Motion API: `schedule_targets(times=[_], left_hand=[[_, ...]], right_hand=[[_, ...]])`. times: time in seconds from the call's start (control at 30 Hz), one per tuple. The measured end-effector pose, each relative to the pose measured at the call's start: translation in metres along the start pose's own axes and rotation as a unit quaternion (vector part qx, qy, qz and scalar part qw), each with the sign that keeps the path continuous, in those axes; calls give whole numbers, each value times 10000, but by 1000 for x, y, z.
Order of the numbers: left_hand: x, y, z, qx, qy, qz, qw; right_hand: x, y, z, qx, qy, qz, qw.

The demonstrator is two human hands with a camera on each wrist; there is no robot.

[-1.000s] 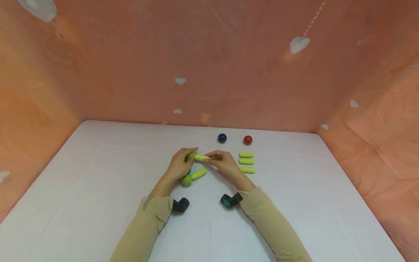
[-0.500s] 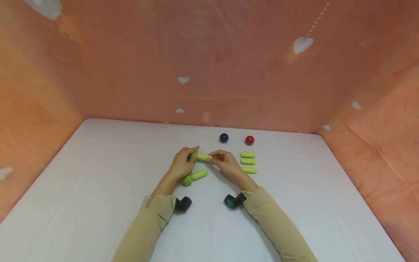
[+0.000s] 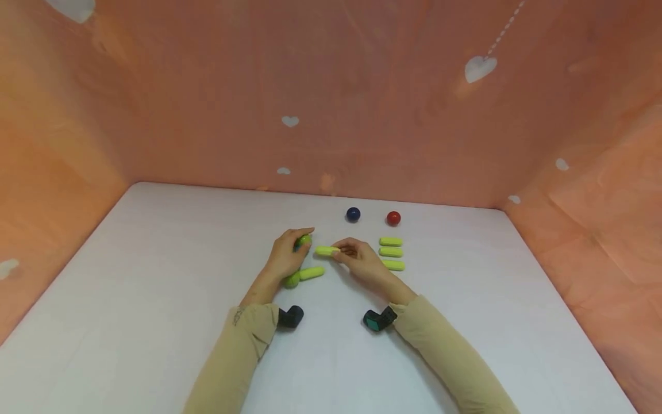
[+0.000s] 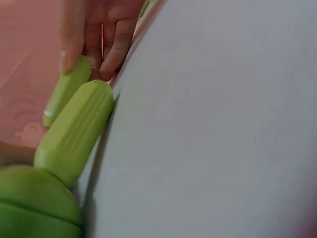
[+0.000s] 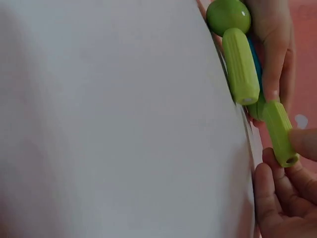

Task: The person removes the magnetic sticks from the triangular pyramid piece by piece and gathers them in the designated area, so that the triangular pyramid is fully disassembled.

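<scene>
My left hand (image 3: 283,257) curls round a toy piece of green balls joined by a blue rod (image 5: 254,55). Its upper ball (image 3: 306,239) shows between thumb and fingers; much of the blue rod is hidden by the hand. From the lower ball (image 5: 229,17) a ribbed light-green rod (image 5: 241,67) sticks out to the right. My right hand (image 3: 358,261) pinches another light-green rod (image 3: 327,251) between thumb and fingers. In the head view this rod points at the upper ball, with a small gap between them. A round recess shows at its end in the right wrist view.
Several loose light-green rods (image 3: 391,252) lie in a stack of rows right of my right hand. Behind them sit a dark blue ball (image 3: 353,214) and a red ball (image 3: 393,218). Orange cloth (image 3: 331,103) walls the white table (image 3: 181,241) at the back and sides.
The light-green rod in my right hand was up against the upper ball earlier; now it stands a little apart. My left hand keeps its grip on the ball piece.
</scene>
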State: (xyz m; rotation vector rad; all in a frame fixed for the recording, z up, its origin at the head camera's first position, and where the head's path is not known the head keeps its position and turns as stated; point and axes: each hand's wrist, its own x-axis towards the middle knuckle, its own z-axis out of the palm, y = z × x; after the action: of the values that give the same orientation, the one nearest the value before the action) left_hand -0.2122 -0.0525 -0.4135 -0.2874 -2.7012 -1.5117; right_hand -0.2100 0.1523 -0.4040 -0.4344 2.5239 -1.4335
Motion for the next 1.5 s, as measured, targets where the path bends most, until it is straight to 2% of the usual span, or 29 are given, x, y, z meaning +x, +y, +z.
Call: schedule_targets(times=[0.2, 0.37, 0.53, 0.97, 1.17, 1.5], left_hand=[[1, -7, -1, -776, 48, -666, 9947], [0, -12, -6, -1277, 64, -876, 9879], [1, -14, -8, -1337, 68, -917, 9867], [1, -11, -6, -1704, 190, -1183, 9781], [1, -11, -4, -1742, 264, -1217, 9768], [1, -11, -4, -1728, 245, -1281, 9763]], right_hand=[[-17, -4, -10, 39, 242, 373, 9990], [-31, -2, -27, 97, 210, -13, 9997], [-42, 6, -44, 235, 161, -166, 9995], [-64, 25, -77, 122, 154, -27, 9998], [-72, 29, -83, 82, 127, 204, 9997], [-78, 36, -87, -276, 212, 548, 9979]])
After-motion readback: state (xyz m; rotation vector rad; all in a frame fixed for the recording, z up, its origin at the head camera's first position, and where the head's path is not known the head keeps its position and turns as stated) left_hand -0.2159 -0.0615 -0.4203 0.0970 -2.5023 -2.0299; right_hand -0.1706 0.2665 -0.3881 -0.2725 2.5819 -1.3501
